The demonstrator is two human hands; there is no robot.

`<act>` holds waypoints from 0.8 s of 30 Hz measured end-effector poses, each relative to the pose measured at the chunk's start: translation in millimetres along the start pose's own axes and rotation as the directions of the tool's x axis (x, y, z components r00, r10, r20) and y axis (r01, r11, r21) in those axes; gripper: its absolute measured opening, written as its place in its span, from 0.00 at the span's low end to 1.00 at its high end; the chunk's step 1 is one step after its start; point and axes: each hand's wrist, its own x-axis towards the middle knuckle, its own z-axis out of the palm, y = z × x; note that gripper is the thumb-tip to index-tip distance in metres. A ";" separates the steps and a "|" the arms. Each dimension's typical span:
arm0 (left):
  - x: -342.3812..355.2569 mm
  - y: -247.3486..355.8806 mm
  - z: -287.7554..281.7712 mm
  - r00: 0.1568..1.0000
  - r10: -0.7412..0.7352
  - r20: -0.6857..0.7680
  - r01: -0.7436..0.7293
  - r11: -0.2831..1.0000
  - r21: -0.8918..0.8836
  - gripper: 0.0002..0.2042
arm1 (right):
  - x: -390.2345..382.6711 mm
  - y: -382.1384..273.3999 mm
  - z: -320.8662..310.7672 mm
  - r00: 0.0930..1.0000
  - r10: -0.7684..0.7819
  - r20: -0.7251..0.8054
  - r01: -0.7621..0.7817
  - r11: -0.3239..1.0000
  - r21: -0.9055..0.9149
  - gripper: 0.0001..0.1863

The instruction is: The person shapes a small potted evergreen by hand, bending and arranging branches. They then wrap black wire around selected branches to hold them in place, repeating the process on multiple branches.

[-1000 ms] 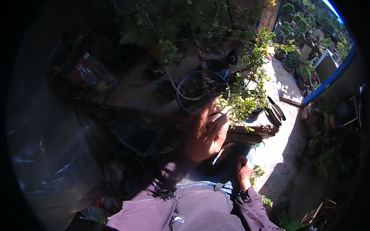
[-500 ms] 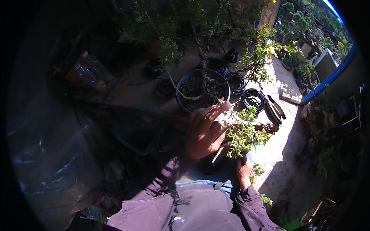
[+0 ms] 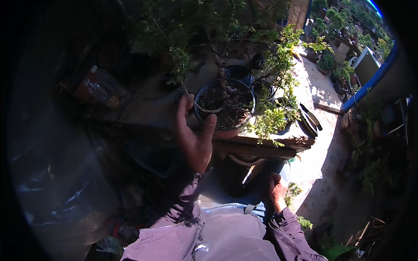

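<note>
pot (image 3: 230, 132) holding a tree (image 3: 223, 52) sits near the front of the bench (image 3: 265, 151), probably for easy reach; left hand (image 3: 195, 137), thumb wide of its fingers, meets a low branch (image 3: 208, 110), perhaps steadying it; right hand (image 3: 277, 190) is curled, contents hidden

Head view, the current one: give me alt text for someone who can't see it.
A person's open left hand is raised at a curved branch of a potted shrub on a worktable. The right hand sits lower, its grip unclear. Black coils lie beside the pot.
</note>
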 end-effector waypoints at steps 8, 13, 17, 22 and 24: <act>12.6 -15.9 -8.1 0.985 -0.155 0.078 0.171 0.946 -0.277 0.22 | -0.5 6.9 3.1 1.000 0.000 -0.018 0.000 1.000 0.018 0.10; 13.9 -14.3 -5.8 0.977 -0.200 0.072 0.212 0.934 -0.288 0.22 | 0.8 -1.4 -1.9 0.999 -0.044 -0.031 0.044 0.999 0.008 0.10; 17.6 -15.3 -9.8 0.969 -0.236 0.076 0.248 0.908 -0.338 0.23 | 2.0 -6.2 -4.1 0.999 -0.039 -0.037 0.039 0.999 0.008 0.09; 16.1 -15.8 -10.4 0.967 -0.235 0.095 0.254 0.897 -0.362 0.23 | 1.8 -4.4 -2.4 0.996 -0.061 -0.067 0.061 0.998 -0.005 0.09; 17.5 -15.0 -10.0 0.963 -0.249 0.101 0.268 0.878 -0.397 0.23 | 1.2 -3.7 -2.0 0.997 -0.046 -0.065 0.045 0.999 -0.009 0.09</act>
